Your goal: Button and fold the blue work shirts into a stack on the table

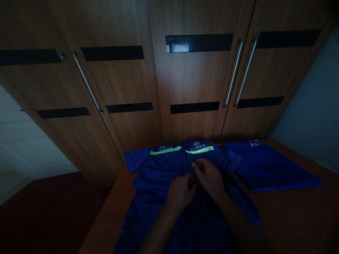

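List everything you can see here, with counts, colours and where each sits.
Panelled wooden wardrobe: one, brown, behind table
Horizontal inlaid strips: eight, black, on wardrobe
Long metal bar handles: three, silver, on wardrobe
Wooden table: one, reddish-brown, foreground
Short-sleeved cloth shirt: one, blue, centre of table
Reflective chest bands: two, yellow-green and silver, on shirt
Long cloth: dark blue, nearer than shirt; separateness unclear
Flat lettered cloth item: one, blue, table's right
Floor: dark red, lower left
Walls: pale, far left and right
Left hand, right hand: two, over shirt's front
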The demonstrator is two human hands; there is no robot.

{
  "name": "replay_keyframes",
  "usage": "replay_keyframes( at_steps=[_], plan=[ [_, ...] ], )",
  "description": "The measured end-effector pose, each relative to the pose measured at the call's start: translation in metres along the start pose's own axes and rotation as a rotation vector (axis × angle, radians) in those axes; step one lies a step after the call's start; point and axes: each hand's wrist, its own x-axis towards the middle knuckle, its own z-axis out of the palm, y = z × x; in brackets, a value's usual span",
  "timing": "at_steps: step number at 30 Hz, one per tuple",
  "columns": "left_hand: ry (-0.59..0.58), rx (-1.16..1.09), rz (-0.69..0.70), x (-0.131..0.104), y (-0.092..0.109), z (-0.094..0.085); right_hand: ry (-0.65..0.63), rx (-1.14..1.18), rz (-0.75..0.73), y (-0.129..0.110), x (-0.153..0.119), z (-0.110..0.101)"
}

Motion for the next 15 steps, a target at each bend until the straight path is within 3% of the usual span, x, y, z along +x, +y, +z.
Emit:
replay_keyframes(
  at_steps=[3, 8, 11, 15],
  plan=[
    [0.066, 0.031, -0.011, 0.006, 0.001, -0.010, -0.007, 0.165, 0.094, 0.001, 0.021, 0.013],
    [0.159, 0.093, -0.035, 0.030, -0.013, -0.024, -0.058, 0.475, 0.300, 0.024, 0.042, 0.028],
    [0.109, 0.125, -0.075, 0.049, -0.024, -0.018, -0.089, 0.663, 0.401, 0.037, 0.041, 0.028],
    [0.069, 0.127, -0.122, 0.068, -0.036, 0.003, -0.158, 0.936, 0.515, 0.039, 0.034, 0.022]
  ],
)
